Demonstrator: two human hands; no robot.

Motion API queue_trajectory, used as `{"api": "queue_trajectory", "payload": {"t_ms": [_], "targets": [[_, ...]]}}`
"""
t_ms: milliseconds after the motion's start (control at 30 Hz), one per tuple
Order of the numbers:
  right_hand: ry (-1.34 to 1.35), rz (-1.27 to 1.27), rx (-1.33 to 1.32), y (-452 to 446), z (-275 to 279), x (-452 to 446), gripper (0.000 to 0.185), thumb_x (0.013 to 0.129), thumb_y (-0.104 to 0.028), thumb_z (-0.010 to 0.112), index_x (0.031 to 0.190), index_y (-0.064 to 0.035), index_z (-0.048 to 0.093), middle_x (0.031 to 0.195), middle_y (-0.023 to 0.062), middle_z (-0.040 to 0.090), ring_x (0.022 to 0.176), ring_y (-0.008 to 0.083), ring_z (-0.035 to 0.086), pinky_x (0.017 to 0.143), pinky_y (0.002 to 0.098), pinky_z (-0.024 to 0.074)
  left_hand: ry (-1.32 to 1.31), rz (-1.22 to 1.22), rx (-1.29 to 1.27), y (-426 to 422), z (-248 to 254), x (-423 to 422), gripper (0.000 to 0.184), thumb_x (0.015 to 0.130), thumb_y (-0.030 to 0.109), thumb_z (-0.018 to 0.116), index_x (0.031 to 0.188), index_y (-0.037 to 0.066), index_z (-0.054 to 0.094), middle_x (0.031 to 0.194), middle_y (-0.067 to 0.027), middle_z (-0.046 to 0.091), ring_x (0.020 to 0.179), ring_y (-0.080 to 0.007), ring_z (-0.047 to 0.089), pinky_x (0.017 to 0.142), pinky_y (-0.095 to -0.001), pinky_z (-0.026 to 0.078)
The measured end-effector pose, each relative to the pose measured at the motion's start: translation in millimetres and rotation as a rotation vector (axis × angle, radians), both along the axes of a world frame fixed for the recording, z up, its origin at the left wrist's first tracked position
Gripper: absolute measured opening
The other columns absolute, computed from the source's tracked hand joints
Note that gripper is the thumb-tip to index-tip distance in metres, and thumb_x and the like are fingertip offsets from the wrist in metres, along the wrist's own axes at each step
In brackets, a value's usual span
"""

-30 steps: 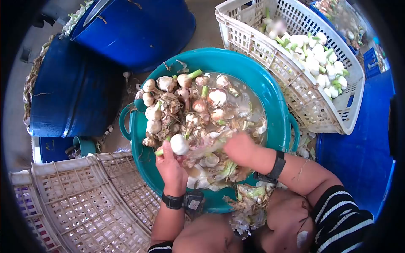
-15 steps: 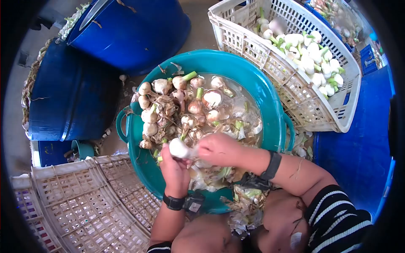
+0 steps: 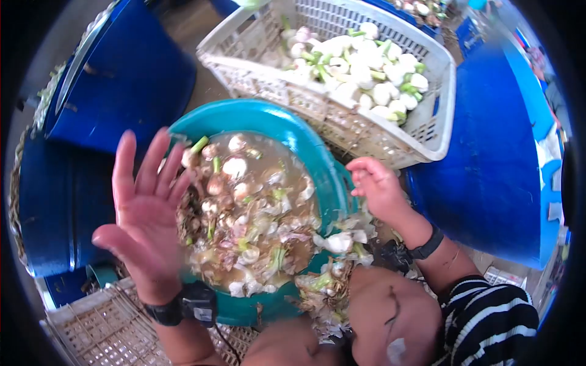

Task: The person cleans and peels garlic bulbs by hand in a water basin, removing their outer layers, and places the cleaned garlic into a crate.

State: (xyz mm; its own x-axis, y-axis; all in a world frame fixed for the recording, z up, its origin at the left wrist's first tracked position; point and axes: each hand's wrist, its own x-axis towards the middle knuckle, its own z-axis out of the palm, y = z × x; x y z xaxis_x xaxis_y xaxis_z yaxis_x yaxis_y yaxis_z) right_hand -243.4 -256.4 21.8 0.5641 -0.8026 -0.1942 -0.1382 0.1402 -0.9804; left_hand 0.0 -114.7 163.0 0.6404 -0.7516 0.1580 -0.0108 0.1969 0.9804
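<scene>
My left hand (image 3: 146, 213) is raised over the left side of the teal basin (image 3: 262, 110), palm showing and fingers spread, with nothing in it. Past the basin's right rim, my right hand (image 3: 379, 188) has its fingers curled in, and I see nothing held in them. Garlic bulbs (image 3: 235, 166) with dirty outer skins sit in the basin's brown water, some with green stem stubs. Loose peels (image 3: 268, 244) float among them. Behind, a white plastic crate (image 3: 293, 91) holds many peeled white garlic bulbs (image 3: 360, 67).
Blue barrels stand at the left (image 3: 122, 79) and a large blue container (image 3: 482, 152) at the right. A lattice crate (image 3: 97, 323) lies at the lower left. Peel scraps (image 3: 329, 293) heap by my knee. A blurred pale object (image 3: 249, 2) shows at the top edge.
The white garlic bulb has left my left hand, which has opened and moved left and up. My right hand has moved from the basin to beyond its right rim. The view has shifted.
</scene>
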Motion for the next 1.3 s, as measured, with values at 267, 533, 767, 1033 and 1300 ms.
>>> {"api": "queue_trajectory", "payload": {"t_ms": [267,533,767,1033,1300], "targets": [[0.947,0.531,-0.862,-0.6,-80.7,-77.9,0.027,0.076,-0.01,0.054,0.103,-0.0079,0.054,0.101,0.0149,0.055,0.094,0.0331,0.054,0.074,0.0387,0.0485,-0.316,0.045,0.658,105.4,-11.2,34.4,0.045,0.088,0.021,0.049,0.127,-0.001,0.039,0.124,-0.0154,0.049,0.112,-0.0238,0.048,0.091,-0.0327,0.04],[0.683,0.4,-0.666,-40.5,-150.0,25.2,0.022,0.075,-0.01,0.052,0.096,-0.0068,0.056,0.091,0.0176,0.059,0.088,0.0339,0.057,0.072,0.0405,0.048,-0.463,0.067,0.816,108.2,43.3,19.0,0.046,0.088,0.029,0.054,0.125,0.004,0.043,0.121,-0.0104,0.051,0.106,-0.0184,0.05,0.085,-0.0289,0.041],[0.479,0.089,-0.724,4.9,-27.6,-59.2,0.009,0.076,-0.011,0.058,0.077,-0.0019,0.058,0.073,0.0185,0.059,0.064,0.0358,0.057,0.058,0.0428,0.0449,-0.436,-0.01,0.847,111.4,28.7,30.1,0.046,0.08,0.017,0.059,0.121,0.002,0.046,0.117,-0.0086,0.052,0.104,-0.0186,0.051,0.084,-0.0286,0.041],[-0.484,-0.113,0.242,-26.7,86.6,-37.8,0.04,0.091,-0.029,0.048,0.123,-0.0061,0.042,0.113,0.0174,0.053,0.088,0.0217,0.06,0.061,0.0294,0.0531,-0.458,-0.188,0.796,85.5,-26.9,14.9,0.052,0.071,0.011,0.067,0.119,0.0,0.048,0.114,-0.0126,0.053,0.104,-0.0213,0.051,0.087,-0.0325,0.042],[0.192,0.72,-0.212,-24.6,46.1,179.4,0.049,0.083,-0.023,0.057,0.123,0.0006,0.043,0.108,0.0168,0.056,0.09,0.0277,0.059,0.071,0.0358,0.0497,-0.525,0.008,0.811,116.9,-85.2,35.0,0.051,0.074,0.012,0.068,0.121,0.004,0.048,0.113,-0.0133,0.055,0.103,-0.0231,0.053,0.086,-0.0324,0.042]]}}
